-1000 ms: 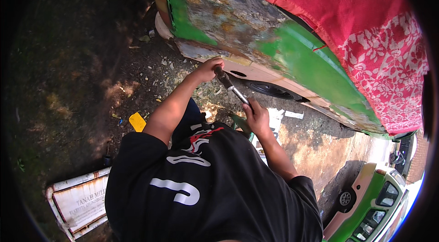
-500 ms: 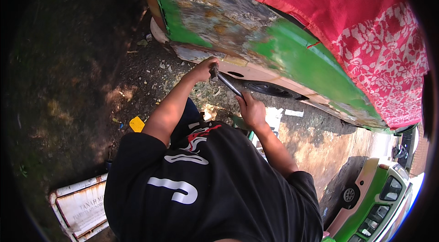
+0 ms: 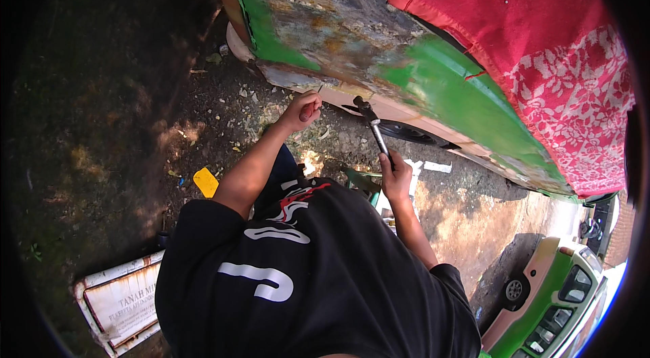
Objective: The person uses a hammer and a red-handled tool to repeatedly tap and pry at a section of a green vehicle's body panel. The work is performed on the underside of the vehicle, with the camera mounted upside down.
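In my right hand point(image 3: 397, 179) is a hammer point(image 3: 378, 136) with a metal shaft, gripped low on its handle. Its dark head is raised, apart from my left hand and close to the van's lower edge. My left hand point(image 3: 296, 116) is wrapped round a red-handled tool point(image 3: 307, 112). Only the butt of that handle shows; its working end is hidden. Both hands are beside the lower side of a green vehicle body point(image 3: 433, 77), whose paint is stripped to bare, rusty metal point(image 3: 332, 16) in a large patch.
A red flowered cloth point(image 3: 535, 40) drapes over the body. Below it a dark wheel point(image 3: 406, 132) shows under the pale sill. Stony dirt carries a yellow piece point(image 3: 205, 183) and a rusty-framed white sign point(image 3: 132, 304). A green and pink van point(image 3: 548, 304) stands at lower right.
The hammer has swung right and away from my left hand, where its head was. The red handle butt now shows in my left hand. My right hand has moved slightly right.
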Demonstrator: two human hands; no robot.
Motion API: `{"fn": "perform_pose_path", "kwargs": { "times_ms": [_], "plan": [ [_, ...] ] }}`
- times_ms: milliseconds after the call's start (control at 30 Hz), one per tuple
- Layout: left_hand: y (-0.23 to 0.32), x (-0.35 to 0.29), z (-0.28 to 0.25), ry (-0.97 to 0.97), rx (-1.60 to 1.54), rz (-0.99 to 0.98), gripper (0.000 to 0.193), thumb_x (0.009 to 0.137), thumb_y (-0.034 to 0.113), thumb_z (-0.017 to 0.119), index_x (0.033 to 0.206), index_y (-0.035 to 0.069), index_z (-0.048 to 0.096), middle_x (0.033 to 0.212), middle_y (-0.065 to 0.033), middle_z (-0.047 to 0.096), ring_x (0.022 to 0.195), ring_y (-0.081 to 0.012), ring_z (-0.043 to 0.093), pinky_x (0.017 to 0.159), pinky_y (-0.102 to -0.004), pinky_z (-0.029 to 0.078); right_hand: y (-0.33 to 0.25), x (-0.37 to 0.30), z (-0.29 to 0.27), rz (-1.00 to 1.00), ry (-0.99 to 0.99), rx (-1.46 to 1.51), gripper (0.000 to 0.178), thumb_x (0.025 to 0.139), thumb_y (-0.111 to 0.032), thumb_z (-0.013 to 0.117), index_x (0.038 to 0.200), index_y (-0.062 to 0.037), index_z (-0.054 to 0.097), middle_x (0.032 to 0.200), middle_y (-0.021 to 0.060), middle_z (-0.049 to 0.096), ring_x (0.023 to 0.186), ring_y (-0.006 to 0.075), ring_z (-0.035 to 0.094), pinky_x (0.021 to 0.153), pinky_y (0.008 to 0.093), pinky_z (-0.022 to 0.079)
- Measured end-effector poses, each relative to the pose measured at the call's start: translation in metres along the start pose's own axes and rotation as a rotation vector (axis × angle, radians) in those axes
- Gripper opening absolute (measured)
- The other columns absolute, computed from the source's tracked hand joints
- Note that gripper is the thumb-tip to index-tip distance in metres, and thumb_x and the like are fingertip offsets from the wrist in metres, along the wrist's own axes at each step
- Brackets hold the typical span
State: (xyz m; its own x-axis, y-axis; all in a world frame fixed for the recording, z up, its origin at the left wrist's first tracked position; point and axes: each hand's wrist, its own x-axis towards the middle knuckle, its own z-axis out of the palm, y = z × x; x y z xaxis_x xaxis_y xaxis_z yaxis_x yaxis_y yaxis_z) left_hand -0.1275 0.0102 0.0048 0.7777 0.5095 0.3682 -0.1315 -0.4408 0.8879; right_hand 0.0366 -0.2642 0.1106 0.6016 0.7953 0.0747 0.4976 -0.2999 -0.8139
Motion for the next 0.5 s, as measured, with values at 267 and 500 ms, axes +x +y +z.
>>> {"fn": "perform_pose_path", "kwargs": {
  "times_ms": [267,500],
  "plan": [
    [-0.005,0.002,0.007,0.029,0.002,-0.004,0.028,0.068,-0.011,0.061,0.079,0.004,0.040,0.085,-0.0074,0.049,0.078,-0.0212,0.050,0.078,-0.0283,0.042,0.001,-0.003,-0.012,0.070,0.097,0.027,0.028,0.096,-0.025,0.064,0.102,0.0023,0.067,0.060,0.0029,0.050,0.057,0.0077,0.042,0.050,0.0279,0.035],
    [-0.006,0.002,0.005,0.035,-0.016,0.044,0.026,0.068,-0.011,0.056,0.079,0.004,0.039,0.084,-0.0079,0.048,0.078,-0.0221,0.050,0.077,-0.0291,0.042,-0.003,-0.009,-0.005,0.110,0.032,-0.034,0.026,0.093,-0.023,0.066,0.101,0.0007,0.067,0.066,0.0127,0.062,0.059,0.0181,0.058,0.058,0.0322,0.047]
  ]
}}
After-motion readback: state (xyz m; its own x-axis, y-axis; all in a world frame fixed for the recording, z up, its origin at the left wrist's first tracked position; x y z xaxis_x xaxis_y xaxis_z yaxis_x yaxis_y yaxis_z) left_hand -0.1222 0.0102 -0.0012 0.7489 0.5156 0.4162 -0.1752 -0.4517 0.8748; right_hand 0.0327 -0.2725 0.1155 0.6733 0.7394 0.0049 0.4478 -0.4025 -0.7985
